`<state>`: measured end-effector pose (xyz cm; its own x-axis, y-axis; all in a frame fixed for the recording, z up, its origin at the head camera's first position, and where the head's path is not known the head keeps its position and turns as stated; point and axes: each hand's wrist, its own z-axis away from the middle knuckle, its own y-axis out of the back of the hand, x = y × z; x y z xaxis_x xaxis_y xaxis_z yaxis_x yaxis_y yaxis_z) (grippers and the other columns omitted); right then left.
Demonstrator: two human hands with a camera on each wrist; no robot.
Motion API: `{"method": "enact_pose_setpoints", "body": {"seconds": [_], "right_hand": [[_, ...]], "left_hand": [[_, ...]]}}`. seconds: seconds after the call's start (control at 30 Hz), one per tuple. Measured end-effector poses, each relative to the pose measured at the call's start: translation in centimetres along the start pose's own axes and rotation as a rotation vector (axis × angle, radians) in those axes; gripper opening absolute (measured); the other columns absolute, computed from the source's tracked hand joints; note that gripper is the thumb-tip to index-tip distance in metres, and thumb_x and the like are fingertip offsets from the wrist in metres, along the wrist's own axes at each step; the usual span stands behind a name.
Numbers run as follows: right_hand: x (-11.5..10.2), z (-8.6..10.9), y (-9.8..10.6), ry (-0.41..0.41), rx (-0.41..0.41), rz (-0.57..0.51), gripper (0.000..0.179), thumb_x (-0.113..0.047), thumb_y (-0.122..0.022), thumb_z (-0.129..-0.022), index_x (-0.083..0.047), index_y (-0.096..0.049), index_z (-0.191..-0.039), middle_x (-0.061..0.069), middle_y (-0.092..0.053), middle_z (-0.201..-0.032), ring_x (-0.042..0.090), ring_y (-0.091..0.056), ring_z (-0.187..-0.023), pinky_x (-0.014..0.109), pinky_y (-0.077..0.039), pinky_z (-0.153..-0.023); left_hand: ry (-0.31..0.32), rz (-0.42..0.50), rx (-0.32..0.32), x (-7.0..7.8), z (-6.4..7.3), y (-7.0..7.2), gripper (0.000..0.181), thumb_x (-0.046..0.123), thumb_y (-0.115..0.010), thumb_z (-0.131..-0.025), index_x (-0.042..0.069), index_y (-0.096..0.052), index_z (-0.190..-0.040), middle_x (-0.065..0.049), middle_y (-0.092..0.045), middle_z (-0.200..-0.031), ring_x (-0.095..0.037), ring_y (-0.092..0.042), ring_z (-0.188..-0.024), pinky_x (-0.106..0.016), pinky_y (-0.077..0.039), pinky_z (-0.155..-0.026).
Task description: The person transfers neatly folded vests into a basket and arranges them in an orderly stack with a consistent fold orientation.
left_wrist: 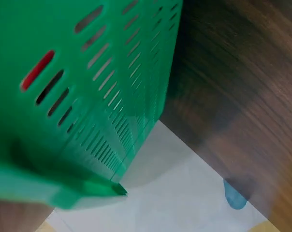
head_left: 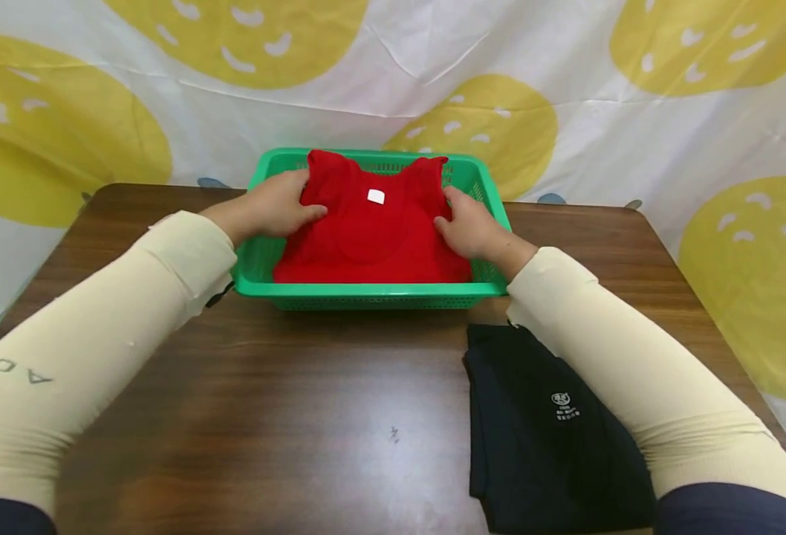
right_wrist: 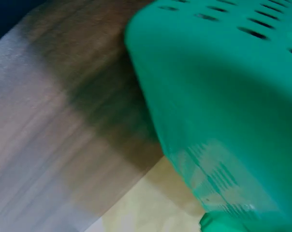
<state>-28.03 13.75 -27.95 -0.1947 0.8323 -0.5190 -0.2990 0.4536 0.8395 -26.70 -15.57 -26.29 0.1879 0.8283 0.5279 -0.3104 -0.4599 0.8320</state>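
Observation:
A red top (head_left: 373,230) with a small white label at its neckline lies inside the green plastic basket (head_left: 366,290), its two shoulder parts reaching up near the far rim. My left hand (head_left: 275,204) grips its left side, thumb on top of the cloth and the other fingers mostly hidden. On the opposite side my right hand (head_left: 473,223) holds the garment the same way, fingertips at its edge. Both wrist views show only the outside of the basket wall (left_wrist: 78,121), with slotted holes; neither hand appears there. A sliver of red shows through one slot in the left wrist view.
A folded black garment (head_left: 547,446) with a pale printed logo lies on the brown wooden table (head_left: 286,416), partly under my right forearm. Behind the table hangs a white sheet (head_left: 339,111) with yellow round prints.

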Motion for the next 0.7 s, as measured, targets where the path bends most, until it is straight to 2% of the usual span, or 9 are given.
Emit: {"method": "enact_pose_setpoints", "body": {"seconds": [0.07, 0.23, 0.3, 0.43, 0.53, 0.63, 0.7], "right_hand": [[0.0, -0.1, -0.5, -0.007, 0.0, 0.015, 0.06, -0.017, -0.049, -0.104, 0.001, -0.022, -0.155, 0.022, -0.044, -0.149, 0.035, -0.047, -0.136, 0.047, -0.044, -0.111], [0.0, 0.0, -1.2, -0.019, -0.004, 0.101, 0.059, -0.016, -0.051, -0.103, 0.004, -0.025, -0.152, 0.024, -0.049, -0.144, 0.037, -0.051, -0.131, 0.047, -0.047, -0.108], [0.0, 0.1, -1.3, -0.024, -0.015, 0.133, 0.063, -0.016, -0.052, -0.102, 0.004, -0.022, -0.153, 0.025, -0.048, -0.146, 0.038, -0.05, -0.133, 0.046, -0.046, -0.109], [0.1, 0.4, -1.2, -0.032, -0.01, 0.181, 0.071, -0.015, -0.053, -0.102, 0.004, -0.012, -0.157, 0.027, -0.05, -0.144, 0.04, -0.049, -0.134, 0.046, -0.044, -0.111], [0.3, 0.5, -1.2, -0.026, 0.007, 0.22, 0.078, -0.014, -0.054, -0.101, 0.003, -0.004, -0.158, 0.028, -0.064, -0.121, 0.041, -0.063, -0.115, 0.045, -0.048, -0.105], [0.5, 0.6, -1.3, -0.015, 0.021, 0.228, 0.087, -0.014, -0.057, -0.099, -0.001, 0.005, -0.159, 0.024, -0.067, -0.094, 0.038, -0.069, -0.085, 0.043, -0.054, -0.092], [0.6, 0.7, -1.5, -0.007, 0.034, 0.22, 0.091, -0.013, -0.059, -0.098, -0.006, 0.008, -0.159, 0.021, -0.066, -0.086, 0.035, -0.068, -0.074, 0.042, -0.056, -0.085]], "left_hand": [[0.0, -0.041, 0.004, -0.1, 0.0, -0.3, 0.044, 0.023, -0.056, -0.102, -0.005, -0.042, -0.133, -0.024, -0.055, -0.124, -0.036, -0.056, -0.113, -0.048, -0.049, -0.099], [0.033, -0.103, -0.03, -0.1, 0.4, -1.1, 0.054, 0.02, -0.057, -0.101, -0.009, -0.036, -0.142, -0.026, -0.052, -0.13, -0.039, -0.052, -0.12, -0.05, -0.048, -0.103], [0.037, -0.127, -0.033, -0.1, 0.5, -1.4, 0.057, 0.018, -0.058, -0.1, -0.009, -0.034, -0.144, -0.026, -0.052, -0.131, -0.04, -0.052, -0.122, -0.05, -0.048, -0.104], [0.029, -0.143, 0.002, 0.1, 0.4, -2.0, 0.059, 0.014, -0.061, -0.097, -0.008, -0.035, -0.145, -0.026, -0.055, -0.131, -0.04, -0.056, -0.12, -0.05, -0.05, -0.102], [0.026, -0.153, 0.032, 0.2, 0.3, -2.2, 0.071, 0.013, -0.062, -0.095, -0.007, -0.023, -0.152, -0.027, -0.058, -0.129, -0.04, -0.06, -0.116, -0.05, -0.052, -0.1], [0.019, -0.177, 0.053, 0.1, 0.4, -2.5, 0.088, 0.013, -0.064, -0.094, -0.004, -0.005, -0.157, -0.024, -0.067, -0.106, -0.035, -0.068, -0.092, -0.044, -0.057, -0.086], [0.002, -0.191, 0.052, 0.1, 0.6, -2.7, 0.095, 0.012, -0.066, -0.093, -0.001, 0.002, -0.158, -0.023, -0.068, -0.097, -0.033, -0.068, -0.081, -0.042, -0.057, -0.08]]}}
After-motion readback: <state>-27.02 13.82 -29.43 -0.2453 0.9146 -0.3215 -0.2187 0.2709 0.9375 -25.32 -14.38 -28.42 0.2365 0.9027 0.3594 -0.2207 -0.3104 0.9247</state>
